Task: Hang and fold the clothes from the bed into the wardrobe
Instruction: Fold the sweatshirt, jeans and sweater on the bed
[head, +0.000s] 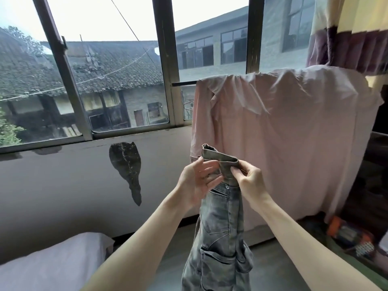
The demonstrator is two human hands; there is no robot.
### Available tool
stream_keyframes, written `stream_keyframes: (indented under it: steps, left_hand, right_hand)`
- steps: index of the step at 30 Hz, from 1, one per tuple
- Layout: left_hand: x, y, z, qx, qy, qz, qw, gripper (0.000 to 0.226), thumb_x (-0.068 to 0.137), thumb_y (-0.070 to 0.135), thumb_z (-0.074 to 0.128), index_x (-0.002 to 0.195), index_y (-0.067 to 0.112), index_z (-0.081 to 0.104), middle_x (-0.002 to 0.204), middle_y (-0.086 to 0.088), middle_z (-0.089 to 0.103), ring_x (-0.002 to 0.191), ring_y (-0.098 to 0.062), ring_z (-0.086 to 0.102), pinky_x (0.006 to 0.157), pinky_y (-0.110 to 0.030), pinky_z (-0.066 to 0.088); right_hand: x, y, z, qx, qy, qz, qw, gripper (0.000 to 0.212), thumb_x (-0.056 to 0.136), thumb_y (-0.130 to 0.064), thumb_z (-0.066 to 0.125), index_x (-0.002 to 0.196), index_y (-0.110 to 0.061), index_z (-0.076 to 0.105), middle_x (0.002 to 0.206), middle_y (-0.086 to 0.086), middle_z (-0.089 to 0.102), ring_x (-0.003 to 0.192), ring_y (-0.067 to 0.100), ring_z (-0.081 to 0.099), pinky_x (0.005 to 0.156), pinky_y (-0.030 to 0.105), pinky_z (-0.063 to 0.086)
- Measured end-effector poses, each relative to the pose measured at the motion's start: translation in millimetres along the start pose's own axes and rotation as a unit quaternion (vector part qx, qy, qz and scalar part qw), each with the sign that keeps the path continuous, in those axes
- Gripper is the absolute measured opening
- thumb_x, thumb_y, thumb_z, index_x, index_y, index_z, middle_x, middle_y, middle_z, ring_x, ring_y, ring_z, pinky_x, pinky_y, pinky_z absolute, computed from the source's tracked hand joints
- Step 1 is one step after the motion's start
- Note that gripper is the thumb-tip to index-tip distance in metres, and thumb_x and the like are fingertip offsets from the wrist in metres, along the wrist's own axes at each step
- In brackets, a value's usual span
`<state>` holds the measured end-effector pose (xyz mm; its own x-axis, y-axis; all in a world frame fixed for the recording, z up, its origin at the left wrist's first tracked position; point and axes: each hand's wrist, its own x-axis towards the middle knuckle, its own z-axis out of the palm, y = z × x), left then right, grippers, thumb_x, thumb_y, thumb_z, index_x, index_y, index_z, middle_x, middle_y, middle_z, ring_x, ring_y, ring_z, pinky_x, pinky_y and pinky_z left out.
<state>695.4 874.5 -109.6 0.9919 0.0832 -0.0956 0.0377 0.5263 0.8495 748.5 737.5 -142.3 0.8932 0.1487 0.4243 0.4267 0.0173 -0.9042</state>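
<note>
Both hands, left hand (198,181) and right hand (249,181), grip grey jeans (220,227) before window (117,80).

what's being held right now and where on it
Jeans, held up by the waistband: the right hand pinches its folded top edge, and the left hand has its grip on the other side, fingers mostly straight.

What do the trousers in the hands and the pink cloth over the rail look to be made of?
Jeans: grey washed denim, going by the faded mottling, topstitched seams and metal rivet. Pink cloth: thin, smooth woven fabric, perhaps cotton, draping in fine soft creases with a matte finish.
</note>
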Motion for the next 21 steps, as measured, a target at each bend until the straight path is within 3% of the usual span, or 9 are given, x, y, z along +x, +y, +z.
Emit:
stream_keyframes:
  steps: [2,5,7,9,10,12,15,18,21]
  left_hand:
    - [-5,10,-21,0.245,0.07,0.115,0.96,0.011,0.094,0.013,0.053,0.097,0.006,0.061,0.1,-0.015,0.064,0.088,-0.023,0.063,0.077,-0.028,0.056]
    - [-15,38,-56,0.521,0.156,0.255,0.8,0.022,0.087,0.016,0.063,0.108,0.021,0.059,0.115,-0.005,0.053,0.105,-0.017,0.054,0.09,-0.03,0.047]
    - [-15,56,-77,0.63,0.137,0.25,0.722,0.031,0.088,0.024,0.063,0.118,0.027,0.06,0.125,0.001,0.051,0.12,-0.016,0.045,0.105,-0.037,0.036]
    - [-12,64,-95,0.72,0.09,0.182,0.664,0.027,0.088,0.034,0.061,0.115,0.033,0.064,0.129,0.007,0.055,0.125,-0.013,0.044,0.111,-0.043,0.028]
    - [-13,65,-102,0.732,0.056,0.134,0.666,0.024,0.088,0.037,0.06,0.111,0.036,0.066,0.126,0.01,0.059,0.123,-0.011,0.048,0.111,-0.043,0.028]
    - [-21,64,-110,0.698,-0.024,0.024,0.715,0.027,0.086,0.045,0.06,0.111,0.036,0.067,0.119,0.016,0.064,0.115,-0.006,0.056,0.108,-0.038,0.037]
    - [-39,57,-119,0.629,-0.111,-0.068,0.766,0.035,0.087,0.054,0.056,0.117,0.037,0.064,0.115,0.02,0.065,0.108,0.0,0.06,0.099,-0.022,0.043]
    - [-46,31,-135,0.588,-0.11,-0.102,0.795,0.027,0.09,0.044,0.059,0.105,0.025,0.072,0.097,0.01,0.069,0.086,-0.006,0.062,0.085,-0.026,0.047]
    - [-43,1,-143,0.595,-0.037,-0.039,0.802,0.021,0.091,0.025,0.057,0.093,0.011,0.072,0.078,-0.002,0.065,0.071,-0.009,0.053,0.073,-0.032,0.046]
  right_hand:
    - [-1,1,14,0.019,-0.023,0.007,1.0,0.027,0.091,0.004,0.05,0.096,-0.016,0.067,0.091,-0.001,0.069,0.089,0.018,0.063,0.089,0.031,0.05]
    - [-10,6,33,0.008,-0.101,0.0,0.995,0.036,0.09,0.007,0.049,0.091,-0.025,0.066,0.092,0.001,0.07,0.093,0.02,0.063,0.092,0.033,0.049]
    - [-16,7,43,0.005,-0.152,-0.004,0.988,0.035,0.09,0.01,0.049,0.092,-0.021,0.065,0.09,0.002,0.068,0.091,0.018,0.062,0.09,0.032,0.049]
    - [-22,9,52,0.007,-0.191,-0.014,0.981,0.033,0.09,0.01,0.05,0.092,-0.019,0.065,0.088,0.001,0.067,0.086,0.014,0.061,0.087,0.029,0.049]
    - [-25,10,57,0.01,-0.208,-0.017,0.978,0.031,0.09,0.01,0.05,0.094,-0.017,0.065,0.088,0.003,0.067,0.085,0.011,0.061,0.086,0.027,0.049]
    - [-31,12,64,0.012,-0.232,-0.025,0.972,0.029,0.089,0.011,0.051,0.095,-0.013,0.066,0.088,0.002,0.068,0.084,0.007,0.062,0.083,0.021,0.05]
    - [-36,21,72,0.005,-0.226,-0.05,0.973,0.04,0.085,0.014,0.054,0.088,-0.024,0.065,0.083,-0.012,0.07,0.084,0.003,0.064,0.082,0.017,0.05]
    - [-43,31,74,0.023,-0.208,-0.034,0.977,0.039,0.085,0.015,0.054,0.087,-0.023,0.064,0.081,-0.013,0.07,0.081,-0.001,0.063,0.079,0.013,0.047]
    - [-50,40,73,0.035,-0.209,-0.012,0.977,0.032,0.086,0.014,0.053,0.088,-0.017,0.061,0.081,-0.003,0.066,0.078,0.005,0.062,0.077,0.017,0.048]
